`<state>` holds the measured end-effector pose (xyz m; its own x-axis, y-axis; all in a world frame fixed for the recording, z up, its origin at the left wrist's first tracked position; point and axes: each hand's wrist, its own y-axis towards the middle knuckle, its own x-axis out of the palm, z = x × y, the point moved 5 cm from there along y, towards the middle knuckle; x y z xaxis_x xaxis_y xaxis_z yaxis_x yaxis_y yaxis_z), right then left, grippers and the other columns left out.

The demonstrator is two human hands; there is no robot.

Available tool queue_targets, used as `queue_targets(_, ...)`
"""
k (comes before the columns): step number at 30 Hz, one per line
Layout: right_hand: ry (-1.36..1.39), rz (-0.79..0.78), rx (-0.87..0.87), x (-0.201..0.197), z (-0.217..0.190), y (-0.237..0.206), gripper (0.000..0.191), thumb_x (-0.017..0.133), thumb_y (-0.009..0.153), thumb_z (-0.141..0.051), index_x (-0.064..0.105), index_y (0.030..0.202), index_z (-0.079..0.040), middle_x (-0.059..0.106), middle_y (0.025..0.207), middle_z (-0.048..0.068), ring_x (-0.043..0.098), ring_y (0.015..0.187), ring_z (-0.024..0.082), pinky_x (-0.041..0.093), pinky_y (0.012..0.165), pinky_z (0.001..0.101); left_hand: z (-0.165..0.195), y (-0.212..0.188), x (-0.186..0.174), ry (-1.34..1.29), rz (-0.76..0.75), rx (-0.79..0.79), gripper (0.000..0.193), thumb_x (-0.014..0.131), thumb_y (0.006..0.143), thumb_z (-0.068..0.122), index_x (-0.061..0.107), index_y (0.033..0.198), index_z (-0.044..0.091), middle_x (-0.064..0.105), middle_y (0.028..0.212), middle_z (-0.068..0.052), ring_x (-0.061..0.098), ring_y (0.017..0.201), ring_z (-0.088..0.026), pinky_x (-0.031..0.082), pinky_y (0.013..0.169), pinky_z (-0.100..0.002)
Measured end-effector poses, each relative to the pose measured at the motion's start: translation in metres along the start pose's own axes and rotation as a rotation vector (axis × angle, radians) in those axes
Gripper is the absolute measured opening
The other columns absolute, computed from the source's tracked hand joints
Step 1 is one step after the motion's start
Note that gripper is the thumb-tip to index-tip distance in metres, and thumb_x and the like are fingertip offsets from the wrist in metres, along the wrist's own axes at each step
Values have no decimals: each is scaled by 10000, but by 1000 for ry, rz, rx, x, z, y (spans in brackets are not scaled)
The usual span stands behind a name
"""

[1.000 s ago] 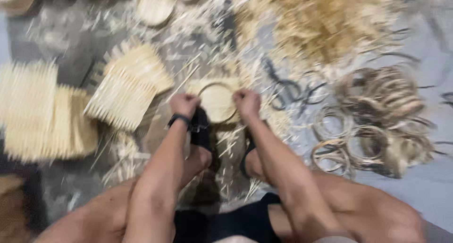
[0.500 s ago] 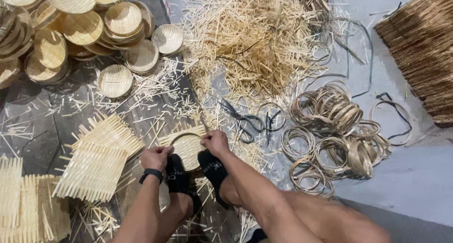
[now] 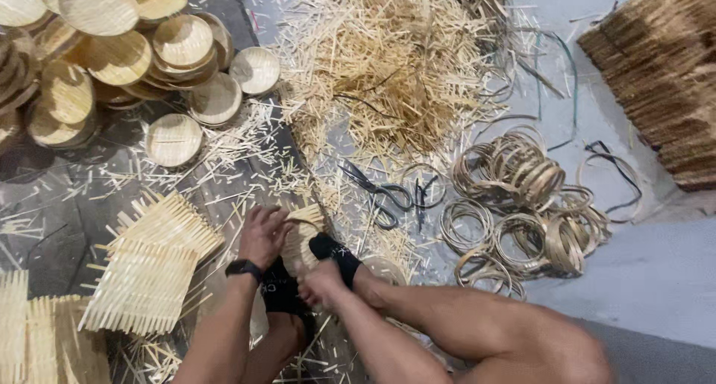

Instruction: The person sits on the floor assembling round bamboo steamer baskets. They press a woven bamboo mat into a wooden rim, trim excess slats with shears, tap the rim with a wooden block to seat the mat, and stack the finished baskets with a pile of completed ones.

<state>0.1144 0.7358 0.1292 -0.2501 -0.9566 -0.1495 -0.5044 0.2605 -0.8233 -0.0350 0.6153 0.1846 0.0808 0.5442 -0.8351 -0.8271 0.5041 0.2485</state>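
Left hand [image 3: 262, 233], a black watch [image 3: 244, 268] on its wrist, lies palm down on a small woven tray [image 3: 304, 235], fingers curled over its near edge and gripping it. Right hand [image 3: 322, 285] sits lower, just beside the left forearm; it looks loosely closed, but motion blur hides whether it holds anything, so I cannot tell. Both feet in black socks [image 3: 335, 256] press in around the tray, one under the left wrist, one touching the tray's right side. The tray rests on the floor [image 3: 656, 279] between the feet, partly hidden by the left hand.

Just right of the tray, dark scissors [image 3: 379, 194] lie on scattered splints. Beyond them sits a loose cluster of bamboo rings [image 3: 522, 197], some stacked, some flat on the floor. Above the scissors spreads a big heap of cut splints [image 3: 388, 63]. At upper left, finished round trays [image 3: 112, 48] are piled and overlapping, with a few lying singly near the heap's edge. Left of the left arm lie square woven mats [image 3: 153, 265] with frayed ends, overlapping one another; more of them show at the lower left corner. At upper right, a darker stack of woven mats [image 3: 664, 71] runs off the frame's edge.
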Motion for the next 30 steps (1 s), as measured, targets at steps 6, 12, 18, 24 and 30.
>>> queue_targets(6,347,108,-34,20,33,-6,359,742,964,-307,605,736,-66,616,624,23,527,488,138,398,435,319,-5,0,36,-332,-80,-241,188,729,914,263,817,1012,129,733,1008,-114,681,953,-292,544,851,-388)
queue_targets(12,174,163,-319,11,29,-20,385,759,958,-314,691,731,-10,644,627,46,535,541,124,442,507,345,-23,-9,56,-401,-89,-368,195,711,923,274,819,967,118,773,897,-133,738,792,-266,565,729,-370)
queue_targets(18,-294,405,-597,-33,-52,-11,277,785,939,-269,736,817,-26,676,762,127,645,654,213,551,618,412,-37,-6,65,-473,-182,-575,313,757,877,373,820,951,77,779,813,-124,722,703,-206,553,664,-349)
queue_targets(24,-58,251,-355,-49,-87,27,198,879,778,-280,788,803,-106,775,821,58,700,710,150,571,730,344,-41,-7,71,-608,-182,-616,339,800,849,358,797,907,23,758,758,-85,655,675,-140,519,630,-325)
queue_targets(30,64,232,-72,-54,-78,37,299,963,706,-212,764,768,2,767,809,105,662,689,197,552,687,361,-42,-8,75,-674,-247,-665,320,783,867,291,783,836,-27,721,723,-73,606,659,-123,488,621,-305)
